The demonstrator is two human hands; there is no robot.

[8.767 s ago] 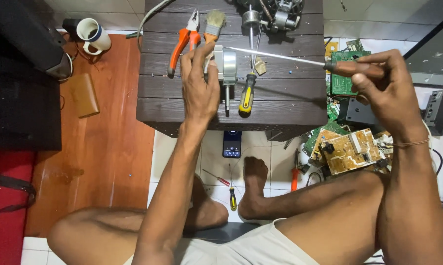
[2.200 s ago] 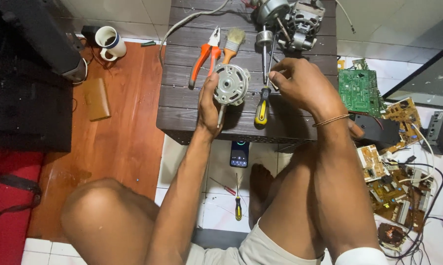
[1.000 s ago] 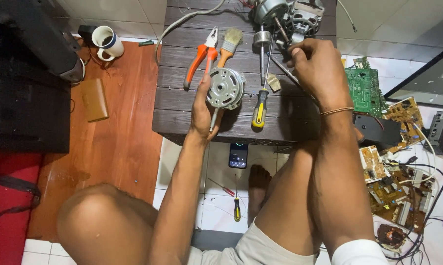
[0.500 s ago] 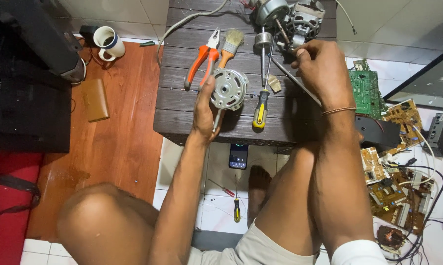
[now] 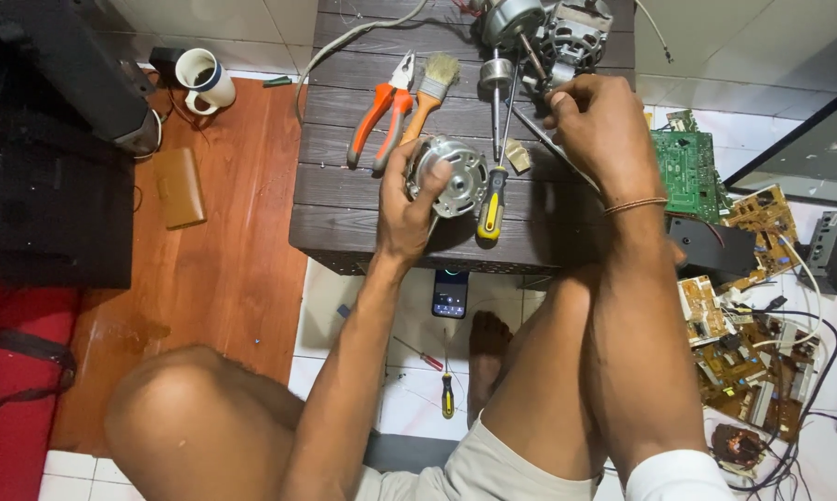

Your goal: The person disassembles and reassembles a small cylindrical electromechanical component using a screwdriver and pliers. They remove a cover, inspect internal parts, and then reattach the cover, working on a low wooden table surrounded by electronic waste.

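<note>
From the head camera, the left hand [image 5: 407,209] grips a round silver motor cover [image 5: 450,174] on the dark slatted table [image 5: 344,199], fingers curled over its rim, thumb on its face. The right hand [image 5: 597,125] is clenched on a thin metal rod [image 5: 556,148] just below the motor body [image 5: 548,32]. A yellow-handled screwdriver [image 5: 493,190] lies between the hands, touching the cover's right edge; orange pliers [image 5: 381,111] and a brush [image 5: 430,88] lie just beyond the left hand's fingers. Doing this well likely means pinning the cover flat while the rod is worked slowly. No packaging or labels show; right of the right wrist lie a green circuit board [image 5: 686,165] and tan boards [image 5: 753,371].
</note>
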